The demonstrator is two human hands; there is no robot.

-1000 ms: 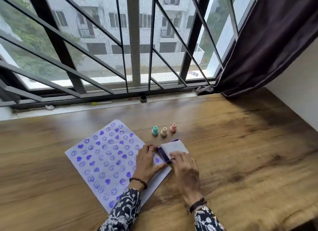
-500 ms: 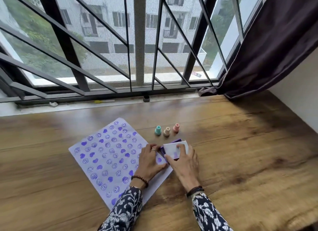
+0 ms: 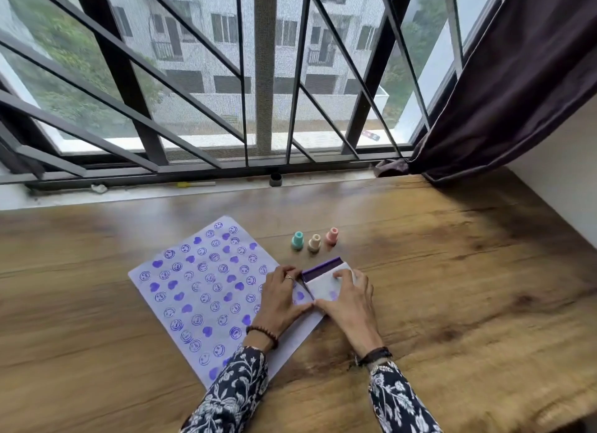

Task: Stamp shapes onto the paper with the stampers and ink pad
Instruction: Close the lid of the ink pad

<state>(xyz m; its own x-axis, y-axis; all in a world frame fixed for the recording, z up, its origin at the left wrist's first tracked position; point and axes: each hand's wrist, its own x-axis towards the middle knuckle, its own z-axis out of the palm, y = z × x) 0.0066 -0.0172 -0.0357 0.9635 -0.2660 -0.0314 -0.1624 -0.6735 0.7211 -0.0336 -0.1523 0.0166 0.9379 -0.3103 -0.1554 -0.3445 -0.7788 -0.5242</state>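
Observation:
A white paper [image 3: 200,287] covered with several purple hearts and smiley stamps lies on the wooden table [image 3: 452,287]. At its right edge sits the purple ink pad [image 3: 324,279] with a white lid over it. My right hand [image 3: 350,298] lies on the lid, fingers spread across its top. My left hand [image 3: 281,298] holds the pad's left side, partly resting on the paper. Three small stampers stand just behind the pad: teal [image 3: 297,240], cream [image 3: 314,242] and pink [image 3: 331,236].
A window sill [image 3: 129,193] with a small black cap [image 3: 275,179] and a yellow-tipped stick [image 3: 193,184] runs along the table's far edge. Black window bars rise behind it. A dark curtain [image 3: 517,93] hangs at the right, by a white wall.
The white lid has come down over the ink pad, with only a purple strip left showing at the back. My right hand moved up onto the lid; the left stayed at the pad's side.

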